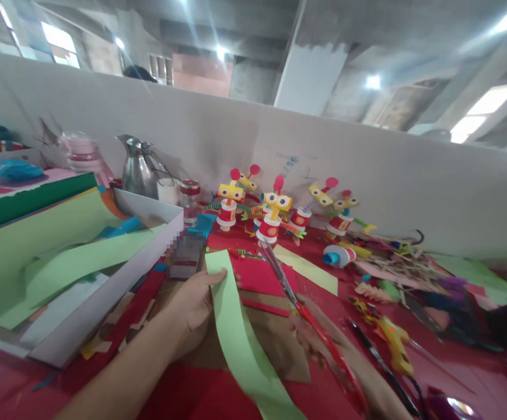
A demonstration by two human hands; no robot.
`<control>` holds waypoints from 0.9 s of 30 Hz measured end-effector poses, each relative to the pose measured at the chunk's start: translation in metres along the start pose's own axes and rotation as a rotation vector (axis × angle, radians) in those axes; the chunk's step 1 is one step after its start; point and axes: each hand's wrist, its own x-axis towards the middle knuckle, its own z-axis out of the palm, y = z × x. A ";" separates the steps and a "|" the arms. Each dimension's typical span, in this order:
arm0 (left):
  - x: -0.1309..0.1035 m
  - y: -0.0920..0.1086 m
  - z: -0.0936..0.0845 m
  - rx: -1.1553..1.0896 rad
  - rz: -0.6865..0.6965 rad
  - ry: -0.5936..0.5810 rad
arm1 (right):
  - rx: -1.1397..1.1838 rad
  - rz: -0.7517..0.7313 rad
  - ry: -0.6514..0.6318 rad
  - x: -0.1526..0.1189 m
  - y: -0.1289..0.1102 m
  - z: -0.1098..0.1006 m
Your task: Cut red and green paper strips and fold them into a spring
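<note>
My left hand (196, 303) pinches a long light-green paper strip (235, 326) near its upper end, with the thumb on top. The strip curves down toward me and leaves the view at the bottom. In my right hand (312, 326) is a pair of scissors with red handles (323, 335), its blades (276, 271) pointing up and away, apart from the strip. Motion smears the right fingers a little. Beneath both hands lie a brown cardboard sheet (279, 344) and red paper (262, 275).
Several paper-cup robot figures (271, 216) stand along the wall. A white box (148, 256) of coloured paper is at left, near a steel jug (138, 169). A yellow glue gun (395, 344), a black pen (373, 350) and a pile of craft scraps (402, 262) lie at right.
</note>
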 end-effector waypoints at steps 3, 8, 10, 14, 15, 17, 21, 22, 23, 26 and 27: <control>0.006 -0.001 -0.005 0.028 0.018 0.004 | -0.709 0.040 0.224 0.009 0.000 -0.018; 0.010 -0.001 -0.008 0.080 0.118 0.022 | -1.226 0.337 0.353 0.023 0.013 -0.029; 0.008 0.000 -0.007 0.096 0.144 0.021 | -1.249 0.328 0.349 0.025 0.018 -0.035; 0.004 0.003 -0.005 0.128 0.160 -0.012 | -1.270 0.326 0.327 0.023 0.024 -0.044; 0.003 0.003 -0.005 0.128 0.161 -0.012 | -1.279 0.329 0.335 0.021 0.024 -0.044; 0.002 0.003 -0.004 0.122 0.162 -0.003 | -1.293 0.335 0.360 0.019 0.021 -0.044; -0.001 -0.001 -0.003 0.130 0.166 -0.064 | -1.337 0.316 0.399 0.016 0.015 -0.043; -0.002 -0.004 -0.002 0.138 0.169 -0.080 | -1.341 0.276 0.438 0.016 0.014 -0.041; -0.003 -0.006 -0.001 0.149 0.173 -0.090 | -1.308 0.212 0.482 0.017 0.013 -0.037; -0.007 -0.013 0.003 0.186 0.187 -0.123 | -0.883 -0.015 0.428 0.017 0.010 -0.014; -0.009 -0.014 0.005 0.195 0.194 -0.144 | -0.669 -0.064 0.305 0.016 0.010 -0.002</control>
